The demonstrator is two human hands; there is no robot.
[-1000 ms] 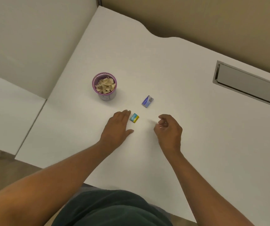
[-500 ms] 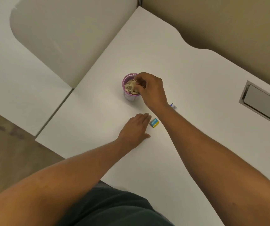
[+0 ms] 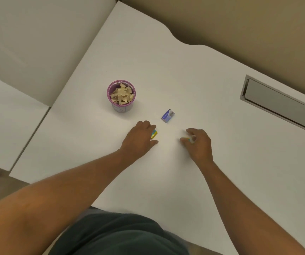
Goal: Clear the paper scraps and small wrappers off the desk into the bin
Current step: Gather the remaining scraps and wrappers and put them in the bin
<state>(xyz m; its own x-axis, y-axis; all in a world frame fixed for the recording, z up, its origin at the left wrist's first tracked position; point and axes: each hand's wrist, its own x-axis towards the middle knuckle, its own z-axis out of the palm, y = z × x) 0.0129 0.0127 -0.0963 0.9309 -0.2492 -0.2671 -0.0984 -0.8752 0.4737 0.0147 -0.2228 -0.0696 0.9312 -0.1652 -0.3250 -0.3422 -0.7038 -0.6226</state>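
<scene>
The left hand (image 3: 138, 139) lay flat on the desk (image 3: 166, 61), fingers loosely spread, their tips touching a small yellow-and-blue wrapper (image 3: 154, 134). The right hand (image 3: 197, 142) curled its fingers around something small and pale; what it pinched could not be made out. A blue wrapper (image 3: 168, 115) lay just beyond, between the hands. Farther off to the left stood the purple bin (image 3: 121, 96), heaped with paper scraps (image 3: 121, 94). The step in hand looked like gathering the last pieces; next, each needs a clean pinch and a carry over the rim.
</scene>
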